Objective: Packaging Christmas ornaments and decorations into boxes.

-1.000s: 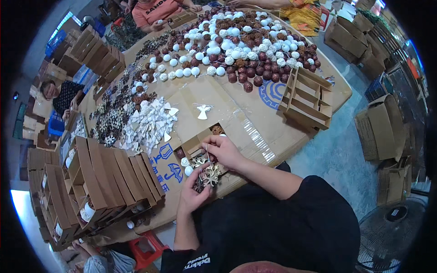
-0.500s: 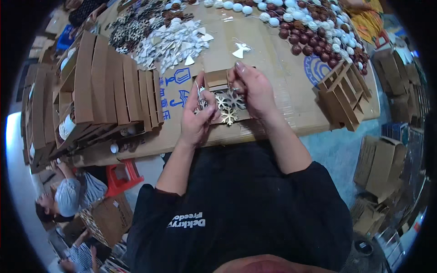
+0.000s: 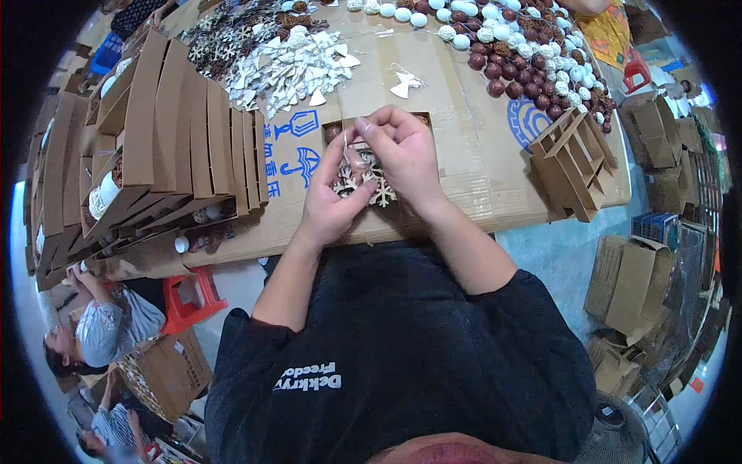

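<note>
Pale wooden snowflake ornaments [image 3: 363, 184] are held at frame centre, above the cardboard-covered bench [image 3: 464, 147] | left hand [image 3: 331, 203] closed beneath them | right hand [image 3: 403, 155] pinched on hanging loop | judged light, thin, brittle; best gripped by rim or string.

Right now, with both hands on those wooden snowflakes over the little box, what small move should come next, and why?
Probably lower the wooden snowflakes flat into the open cardboard box. Both hands, left hand and right hand, pinch them right over it, with a thin loop of string raised between the fingers. The box lies directly under them on the cardboard-covered table, so only a short drop seems needed.
</note>
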Motion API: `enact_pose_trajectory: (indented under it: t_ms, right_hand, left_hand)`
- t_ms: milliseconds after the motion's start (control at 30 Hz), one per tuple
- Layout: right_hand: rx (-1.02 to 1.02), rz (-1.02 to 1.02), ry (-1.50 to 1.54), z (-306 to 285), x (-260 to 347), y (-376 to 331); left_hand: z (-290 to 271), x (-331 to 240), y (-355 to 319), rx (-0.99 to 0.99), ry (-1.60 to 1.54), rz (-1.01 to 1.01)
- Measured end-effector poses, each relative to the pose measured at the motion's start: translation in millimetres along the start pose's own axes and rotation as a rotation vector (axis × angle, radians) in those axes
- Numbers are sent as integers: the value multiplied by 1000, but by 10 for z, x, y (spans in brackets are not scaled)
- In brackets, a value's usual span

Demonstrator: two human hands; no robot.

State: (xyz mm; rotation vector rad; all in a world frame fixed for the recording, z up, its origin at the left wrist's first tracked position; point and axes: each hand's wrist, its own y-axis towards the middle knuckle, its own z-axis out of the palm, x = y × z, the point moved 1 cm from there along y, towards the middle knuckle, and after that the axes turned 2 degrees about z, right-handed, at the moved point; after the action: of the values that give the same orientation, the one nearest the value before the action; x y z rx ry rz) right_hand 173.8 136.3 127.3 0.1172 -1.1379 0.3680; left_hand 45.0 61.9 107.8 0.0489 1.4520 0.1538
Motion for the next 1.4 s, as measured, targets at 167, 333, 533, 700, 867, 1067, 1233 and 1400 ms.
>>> enact_pose_trajectory:
  t_ms: [167,333,533,700,867,1067,1233,1400]
  right_hand:
    - [-38,-40,-386,-156,-9,58]
    - [202,186,-301,-172,-160,128]
    - [391,269,-208,-539,-401,59]
    - [175,136,-581,-1030,-308,-273]
    - [-403,-238,-682,-1469,-443,-967]
    - [-657,-288,-903,-1983,-650,-2049]
    - [-945,197,-1249,-2624,-809,-3035]
    - [-1398,189,-1624,-3282,446,-4045]
  left_hand:
    - [-267,46,-133,132,-44,-93]
    - [-340,245,-266,135,-633,-105]
    - [-47,-157,-250,89,-847,-440]
    - [-387,-18,-313,201,-988,-245]
    - [37,134,-195,337,-631,-306]
    - [828,209,-280,731,-456,-339]
    - [1078,311,-403,979,-430,-439]
    - [1224,378,-461,1047,-372,-418]
